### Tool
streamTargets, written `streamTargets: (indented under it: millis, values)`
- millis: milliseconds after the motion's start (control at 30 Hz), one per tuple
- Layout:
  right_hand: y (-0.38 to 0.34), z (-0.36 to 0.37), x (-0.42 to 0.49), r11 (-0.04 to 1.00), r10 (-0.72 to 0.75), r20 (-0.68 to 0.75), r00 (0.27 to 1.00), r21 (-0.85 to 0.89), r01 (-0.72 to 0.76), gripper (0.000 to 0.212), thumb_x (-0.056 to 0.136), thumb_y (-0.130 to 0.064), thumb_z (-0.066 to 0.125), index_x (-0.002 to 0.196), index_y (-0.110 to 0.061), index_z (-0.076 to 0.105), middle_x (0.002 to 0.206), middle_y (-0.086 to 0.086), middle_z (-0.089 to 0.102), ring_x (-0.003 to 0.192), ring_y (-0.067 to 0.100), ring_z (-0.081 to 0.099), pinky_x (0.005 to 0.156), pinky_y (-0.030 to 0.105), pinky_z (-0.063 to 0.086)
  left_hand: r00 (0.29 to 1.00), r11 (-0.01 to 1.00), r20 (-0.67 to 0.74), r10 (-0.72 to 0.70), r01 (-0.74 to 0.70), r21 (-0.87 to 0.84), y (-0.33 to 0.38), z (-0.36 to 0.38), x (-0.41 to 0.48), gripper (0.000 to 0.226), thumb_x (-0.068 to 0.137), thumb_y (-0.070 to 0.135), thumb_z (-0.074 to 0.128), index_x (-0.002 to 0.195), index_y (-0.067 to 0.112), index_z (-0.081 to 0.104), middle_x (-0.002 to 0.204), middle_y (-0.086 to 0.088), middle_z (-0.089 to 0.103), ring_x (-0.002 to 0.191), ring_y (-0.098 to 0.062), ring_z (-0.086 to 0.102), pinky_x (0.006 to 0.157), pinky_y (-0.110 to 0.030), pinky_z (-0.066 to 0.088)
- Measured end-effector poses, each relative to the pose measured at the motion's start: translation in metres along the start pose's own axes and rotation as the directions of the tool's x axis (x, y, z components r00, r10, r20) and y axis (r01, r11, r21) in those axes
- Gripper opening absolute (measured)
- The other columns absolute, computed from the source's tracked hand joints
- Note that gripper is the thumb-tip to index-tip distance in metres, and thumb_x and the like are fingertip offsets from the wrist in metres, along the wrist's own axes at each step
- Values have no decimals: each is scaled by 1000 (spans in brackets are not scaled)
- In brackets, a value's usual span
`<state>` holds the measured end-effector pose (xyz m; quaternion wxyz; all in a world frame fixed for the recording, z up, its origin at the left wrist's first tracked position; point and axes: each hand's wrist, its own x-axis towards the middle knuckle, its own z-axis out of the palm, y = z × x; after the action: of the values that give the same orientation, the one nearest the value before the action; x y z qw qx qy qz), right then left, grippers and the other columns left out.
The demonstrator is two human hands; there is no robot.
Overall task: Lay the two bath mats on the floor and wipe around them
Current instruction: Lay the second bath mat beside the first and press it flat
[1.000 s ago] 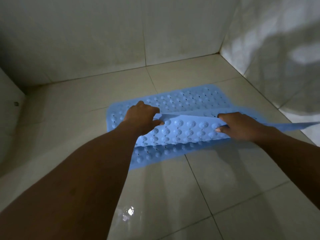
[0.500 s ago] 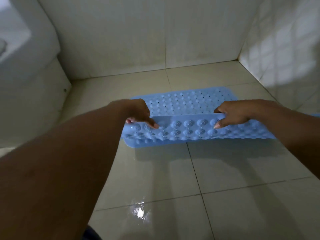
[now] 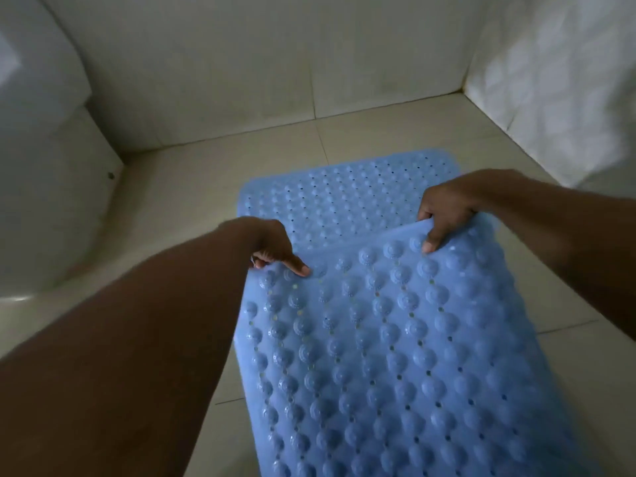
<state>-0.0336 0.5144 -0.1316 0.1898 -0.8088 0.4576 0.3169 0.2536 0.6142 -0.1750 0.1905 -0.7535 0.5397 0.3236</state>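
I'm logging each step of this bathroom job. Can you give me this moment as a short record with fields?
place: tiled floor in a wall corner
mat on floor: blue perforated rubber bath mat, lying flat
mat in hands: second blue rubber bath mat, suction cups up, lifted
left hand: pinching the lifted mat's far edge
right hand: pinching the same edge
wiping cloth: none visible

You have one view only, from the head-worn wide-angle camera. It looks forward and steeply down at the tiled floor (image 3: pixel 395 139) toward a wall corner. It sits close: both forearms fill the lower frame. No second view overlaps.
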Motion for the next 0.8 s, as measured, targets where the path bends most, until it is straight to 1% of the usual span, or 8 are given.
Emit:
streamTargets:
  millis: [67, 133, 233, 367, 500, 633, 733, 800]
  values:
    - [-8, 34, 41, 999, 1, -119, 993, -39, -6, 47, 73, -55, 80, 106, -23, 69, 120, 3, 66, 110, 26, 64, 92, 39, 53, 995, 998, -100, 28, -23, 51, -11, 30, 25, 67, 70, 76, 74, 71, 9, 62, 65, -5, 58, 57, -20, 57, 62, -28, 48]
    - [-16, 65, 75, 1000, 14, -221, 975, -20, -19, 60, 77, -56, 76, 125, -23, 59, 133, 5, 57, 121, 29, 57, 98, 41, 47, 986, 999, -164, 26, -29, -16, -24, 62, 46, 59, 76, 69, 75, 73, 12, 61, 74, -5, 61, 75, -24, 62, 70, -33, 47]
    - [-24, 93, 106, 994, 2, -303, 953, -107, -37, 48, 84, -57, 66, 120, -27, 56, 125, 3, 62, 120, 26, 56, 100, 39, 38, 958, 996, -287, -33, 8, -87, -32, 106, 71, 44, 88, 61, 66, 105, 21, 64, 108, -6, 66, 109, -30, 61, 86, -41, 50]
    - [-12, 116, 125, 987, 59, -432, 900, -108, -116, 69, 74, -76, 61, 122, -26, 56, 120, 4, 63, 118, 29, 54, 102, 44, 39, 899, 999, -436, -44, 28, -43, -27, 142, 95, 39, 100, 52, 53, 122, 19, 58, 122, -8, 62, 126, -30, 47, 87, -42, 45]
    - [10, 131, 130, 984, 178, -303, 936, 29, -178, 81, 64, -93, 49, 113, -30, 55, 117, 0, 62, 123, 26, 52, 103, 54, 35, 873, 997, -487, -44, 8, -76, -21, 167, 111, 42, 101, 48, 53, 130, 16, 52, 128, -10, 54, 128, -32, 43, 90, -44, 47]
    - [36, 147, 132, 967, 222, -222, 949, 174, -186, 88, 43, -107, 39, 85, -32, 52, 100, -4, 63, 110, 26, 59, 100, 53, 45, 861, 982, -501, -92, -4, -188, -17, 191, 116, 42, 103, 43, 51, 137, 17, 47, 133, -11, 44, 127, -32, 38, 88, -46, 49]
    - [52, 149, 127, 962, 236, -253, 938, 199, -188, 90, 37, -110, 37, 74, -29, 52, 84, -9, 57, 96, 22, 60, 98, 52, 46, 844, 975, -523, -123, 4, -222, -17, 202, 118, 43, 104, 42, 47, 141, 20, 44, 135, -9, 40, 126, -31, 37, 88, -48, 49]
    - [55, 138, 122, 965, 242, -196, 950, 147, -215, 90, 38, -110, 37, 73, -28, 50, 87, -10, 56, 100, 22, 60, 101, 49, 42, 833, 972, -539, -126, -5, -235, -14, 205, 116, 44, 105, 37, 47, 146, 20, 40, 140, -10, 37, 128, -32, 36, 92, -48, 48]
